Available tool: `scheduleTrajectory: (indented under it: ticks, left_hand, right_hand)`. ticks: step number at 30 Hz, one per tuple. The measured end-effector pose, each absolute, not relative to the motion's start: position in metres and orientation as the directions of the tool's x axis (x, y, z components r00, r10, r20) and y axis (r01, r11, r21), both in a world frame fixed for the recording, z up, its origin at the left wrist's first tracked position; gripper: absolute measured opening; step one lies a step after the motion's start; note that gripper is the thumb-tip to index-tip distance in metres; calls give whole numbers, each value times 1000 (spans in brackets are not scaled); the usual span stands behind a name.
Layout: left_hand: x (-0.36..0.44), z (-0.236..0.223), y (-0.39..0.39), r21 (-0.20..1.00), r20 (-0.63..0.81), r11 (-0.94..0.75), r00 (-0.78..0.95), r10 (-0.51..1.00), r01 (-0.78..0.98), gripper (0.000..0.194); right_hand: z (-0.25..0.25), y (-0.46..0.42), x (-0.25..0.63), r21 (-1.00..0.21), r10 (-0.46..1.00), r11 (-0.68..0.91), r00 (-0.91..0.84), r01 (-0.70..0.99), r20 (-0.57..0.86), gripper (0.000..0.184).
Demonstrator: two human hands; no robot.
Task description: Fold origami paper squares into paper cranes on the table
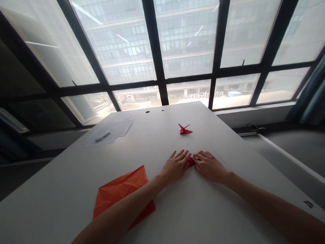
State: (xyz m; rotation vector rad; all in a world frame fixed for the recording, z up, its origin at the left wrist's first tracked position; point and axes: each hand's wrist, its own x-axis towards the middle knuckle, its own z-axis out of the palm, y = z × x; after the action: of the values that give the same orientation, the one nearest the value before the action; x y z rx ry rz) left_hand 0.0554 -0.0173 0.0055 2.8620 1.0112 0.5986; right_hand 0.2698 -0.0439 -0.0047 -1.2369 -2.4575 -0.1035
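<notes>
A small folded piece of red paper [191, 161] lies on the white table between my two hands, partly covered by their fingers. My left hand [176, 165] rests flat with its fingers stretched out and slightly spread, its inner edge touching the paper's left side. From the right, my right hand [207, 165] has its fingers bent together and pressed on the paper's other end. Just beyond both hands stands a red origami figure [184, 129] with pointed tips. A creased orange paper sheet [120, 188] lies under or behind my left forearm, which hides part of it.
On the far left of the white table [151, 143], several printed sheets [119, 127] lie with a white marker-like object [102, 136] on them. Large dark-framed windows [160, 79] rise behind the table. A small dark mark [308, 204] is near the right edge.
</notes>
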Motion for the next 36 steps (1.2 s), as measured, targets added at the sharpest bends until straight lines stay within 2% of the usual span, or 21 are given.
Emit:
scheduleTrajectory:
  ticks: [4,7,9,12,16,18,22,26,30,32,36]
  left_hand:
    - [57,-5,-13,220,281,-768,715,640,601,41]
    - [58,-11,-6,286,305,-751,686,660,595,42]
    - [58,-12,-3,322,330,-747,671,664,581,42]
    - [57,-11,-3,329,353,-755,667,656,567,38]
    - [57,-4,-7,319,348,-772,690,635,550,36]
    - [57,-2,-8,327,337,-767,691,640,551,35]
    - [56,-7,-6,375,325,-724,650,688,579,35]
    - [55,-16,1,426,327,-672,590,739,606,33]
    - [57,-16,2,421,357,-672,570,740,609,30]
    - [57,-12,0,415,414,-647,500,760,640,36]
    - [58,-9,-4,429,471,-574,369,801,697,55]
  right_hand:
    - [-18,-38,271,-324,825,529,-387,784,412,23]
    - [-26,-29,273,-461,872,416,-200,784,447,16]
    - [-27,-26,276,-520,878,390,-137,760,458,14]
    - [-22,-29,280,-503,862,441,-195,743,469,17]
    - [-11,-38,281,-302,807,551,-406,778,428,20]
    - [-9,-39,281,-273,810,546,-416,792,414,22]
    - [-14,-33,285,-333,852,459,-302,824,427,24]
    - [-20,-28,287,-441,881,382,-175,812,440,17]
    - [-19,-30,281,-447,852,498,-321,743,414,18]
    - [-19,-30,278,-456,856,497,-333,738,395,18]
    - [-24,-26,275,-579,894,425,-223,696,389,30]
